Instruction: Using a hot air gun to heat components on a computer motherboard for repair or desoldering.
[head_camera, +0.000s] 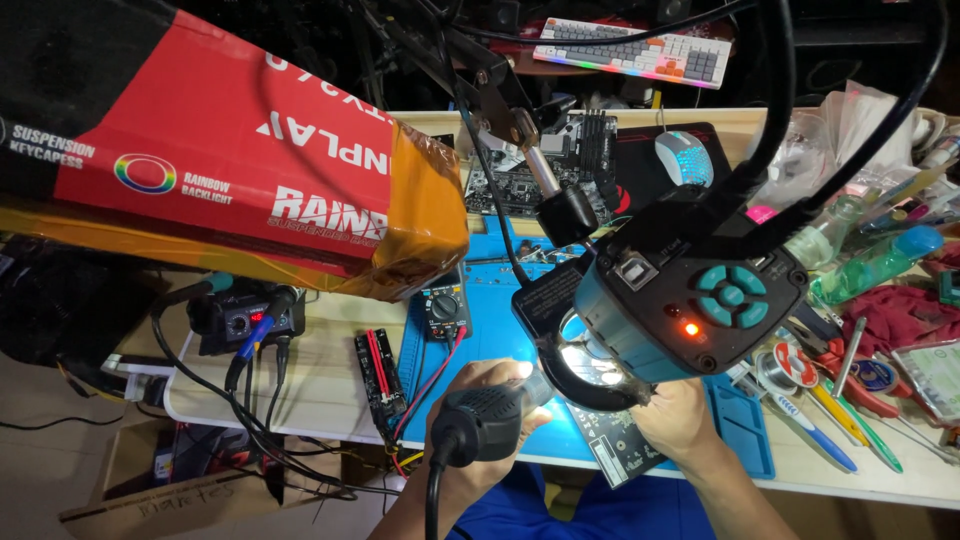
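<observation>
My left hand grips a black corded rotary tool, its tip pointing right under a lit ring light. My right hand rests on a dark circuit board lying on the blue work mat, and holds it down. A teal and black microscope head on an arm hangs over both hands and hides the spot where the tool meets the board.
A long red and black box wrapped in tape juts in from the left. A multimeter, soldering station, motherboard, mouse, keyboard, bottles and hand tools crowd the table.
</observation>
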